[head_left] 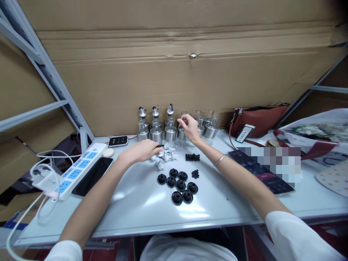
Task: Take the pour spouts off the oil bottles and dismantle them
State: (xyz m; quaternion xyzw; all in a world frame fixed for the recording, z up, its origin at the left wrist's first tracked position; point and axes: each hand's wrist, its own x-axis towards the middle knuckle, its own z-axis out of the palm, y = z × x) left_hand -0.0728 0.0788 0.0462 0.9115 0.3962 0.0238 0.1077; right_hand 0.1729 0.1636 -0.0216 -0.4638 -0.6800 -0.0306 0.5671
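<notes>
My left hand [144, 150] is closed, its fingertips on a silver pourer spout [161, 151] with a black flap, just over a pile of clear and silver spout parts [170, 154]. My right hand [189, 127] is curled at the neck of a glass bottle with a steel sleeve [181, 135]; the fingers hide that neck. Similar bottles stand in rows on both sides, such as a front-row bottle [170, 135]. Three at the back left carry pourers, one a black-tipped pourer [170, 110].
Several black round stoppers [181, 185], small black beads [195, 174] and black clips [192, 157] lie in front. At left are a power strip [78, 170], a phone [94, 176] and a small device [117, 140]. A tablet [255, 170] and brown handbag [258, 121] are at right.
</notes>
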